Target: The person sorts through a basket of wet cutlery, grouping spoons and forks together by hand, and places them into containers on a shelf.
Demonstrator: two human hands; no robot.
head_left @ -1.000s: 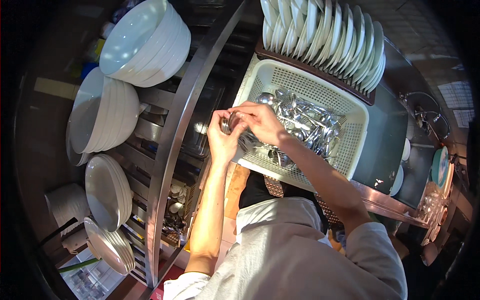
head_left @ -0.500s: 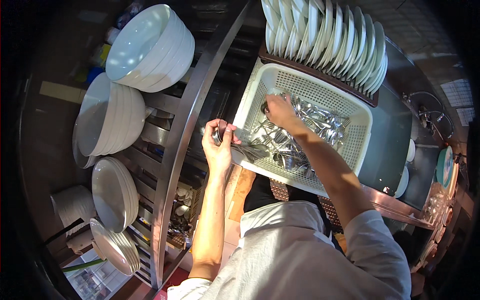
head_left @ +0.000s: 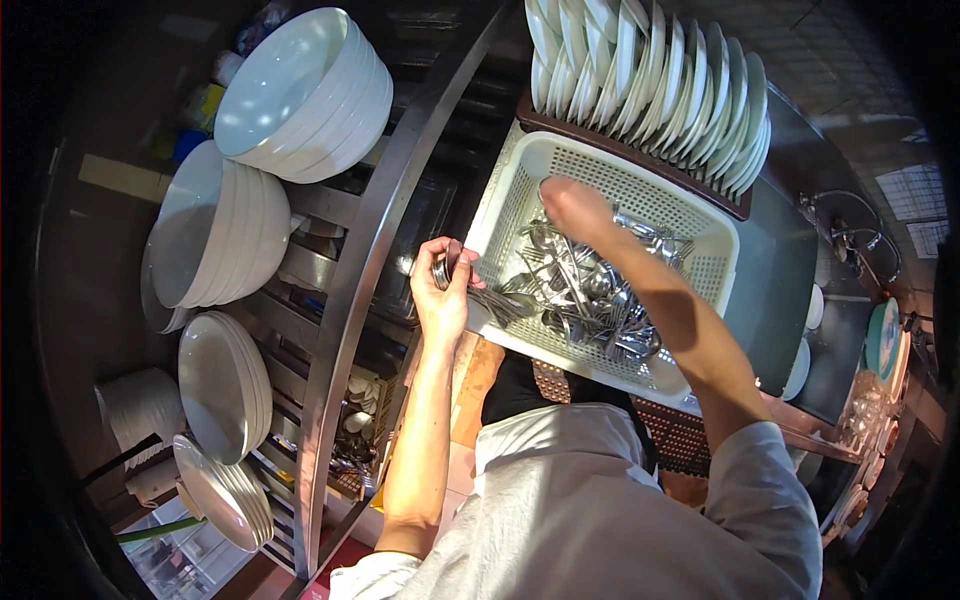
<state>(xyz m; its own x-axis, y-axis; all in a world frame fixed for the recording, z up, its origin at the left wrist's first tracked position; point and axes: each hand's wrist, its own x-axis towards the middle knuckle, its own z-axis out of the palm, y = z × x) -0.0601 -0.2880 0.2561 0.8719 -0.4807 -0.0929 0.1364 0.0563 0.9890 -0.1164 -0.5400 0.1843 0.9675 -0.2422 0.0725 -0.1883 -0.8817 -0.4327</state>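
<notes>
My left hand [head_left: 440, 288] is closed around a bundle of spoons [head_left: 502, 303] at the near left corner of a white perforated plastic basket [head_left: 712, 262]. The spoons' rounded ends sit nested in my fingers, and their handles point right over the basket rim. Inside the basket lies a loose heap of metal cutlery [head_left: 578, 285], forks and spoons mixed together. Over the far left part of that heap is my right hand [head_left: 578, 208], smeared by motion. Its fingers cannot be made out, nor whether anything is in them.
Behind the basket, white plates [head_left: 655, 85] stand on edge in a brown rack [head_left: 640, 160]. On the left, a metal slatted shelf [head_left: 375, 220] carries stacked white bowls [head_left: 310, 105] and oval plates [head_left: 222, 385]. A sink basin [head_left: 775, 265] with a faucet [head_left: 845, 235] is to the right.
My right hand has risen slightly off the cutlery and moved a little to the right, and now blurs. My left hand keeps the spoons in nearly the same place.
</notes>
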